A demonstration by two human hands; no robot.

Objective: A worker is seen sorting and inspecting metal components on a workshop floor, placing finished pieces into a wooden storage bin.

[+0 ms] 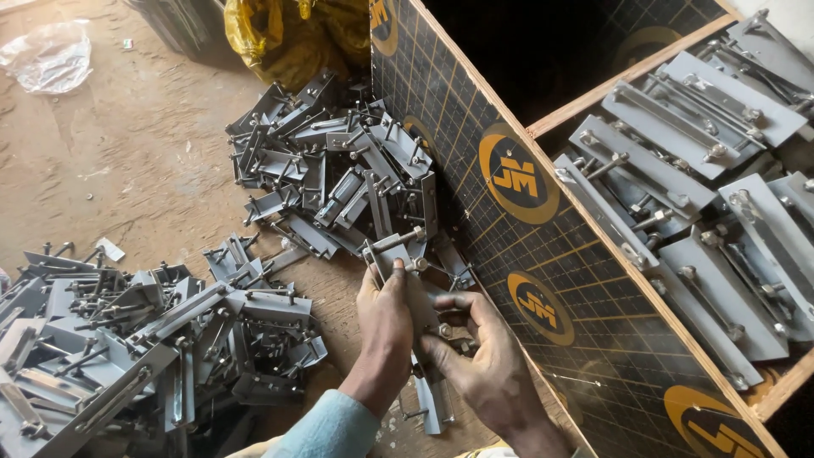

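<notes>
Together, left hand (383,315) and right hand (480,356) grip a grey bracket (398,254) between them.

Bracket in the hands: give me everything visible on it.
The bracket is a long flat strip of dull grey metal, apparently galvanised, with bolts and nuts standing across its upper end. It points up and away from the person, above the dirt floor. The left hand grips its middle; the right hand pinches a bolt at the lower part. Its lower end is hidden.

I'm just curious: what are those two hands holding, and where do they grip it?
A grey metal bracket with bolts. The left hand grips its middle; the right hand pinches its lower end.
</notes>
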